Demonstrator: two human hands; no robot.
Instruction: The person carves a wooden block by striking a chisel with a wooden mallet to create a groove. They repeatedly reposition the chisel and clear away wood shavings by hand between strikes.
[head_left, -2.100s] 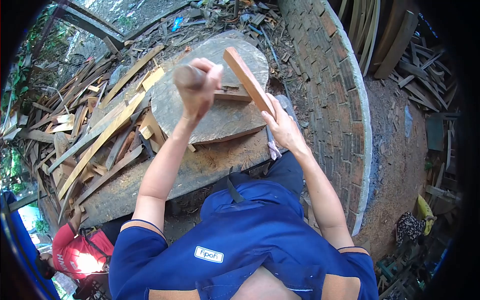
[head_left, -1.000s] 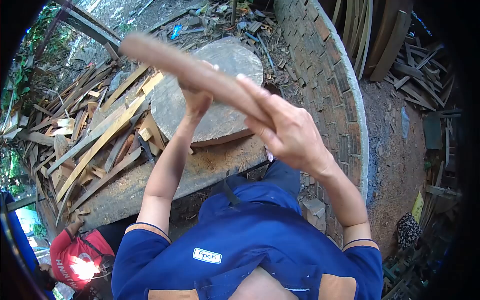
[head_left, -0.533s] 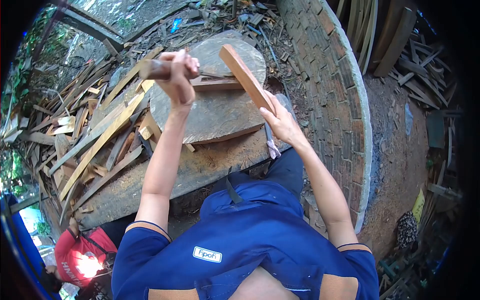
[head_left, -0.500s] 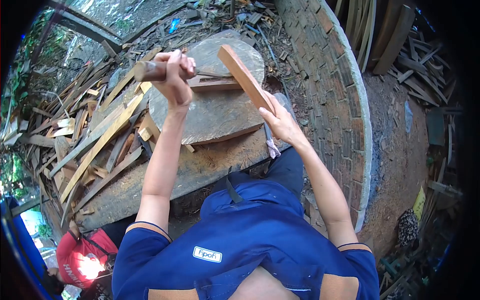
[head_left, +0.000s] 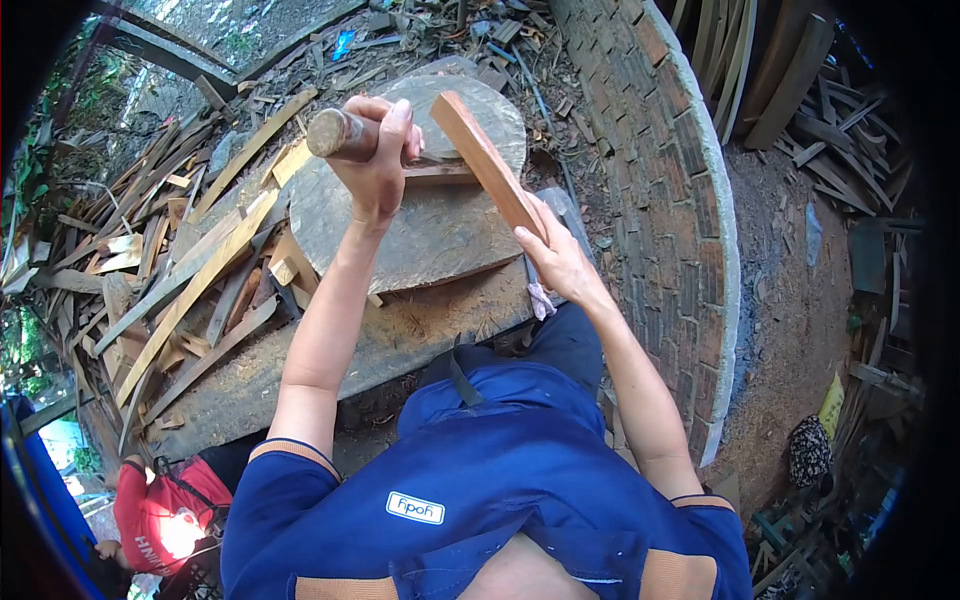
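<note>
My left hand (head_left: 378, 160) is closed around the thick round wooden handle (head_left: 345, 135) of a bladed tool, its butt end facing up toward me. The blade is mostly hidden behind the fist. My right hand (head_left: 562, 258) grips the lower end of a reddish-brown wooden slat (head_left: 485, 160), thumb on the near face and the far end tilted up and left. Both hands are over a round wooden chopping block (head_left: 400, 240). A brown strip of wood (head_left: 440, 174) lies across the block, partly covered by the left hand and the slat.
Wood offcuts (head_left: 190, 290) are heaped left of the block. A curved brick wall (head_left: 660, 200) runs along the right, with more scrap wood (head_left: 840, 140) beyond it. A person in a red shirt (head_left: 165, 510) is at lower left. The block stands on a dusty board (head_left: 420, 325).
My left hand has shifted right and the handle's butt has turned more toward me, hiding the blade that showed earlier. The slat in my right hand has barely moved.
</note>
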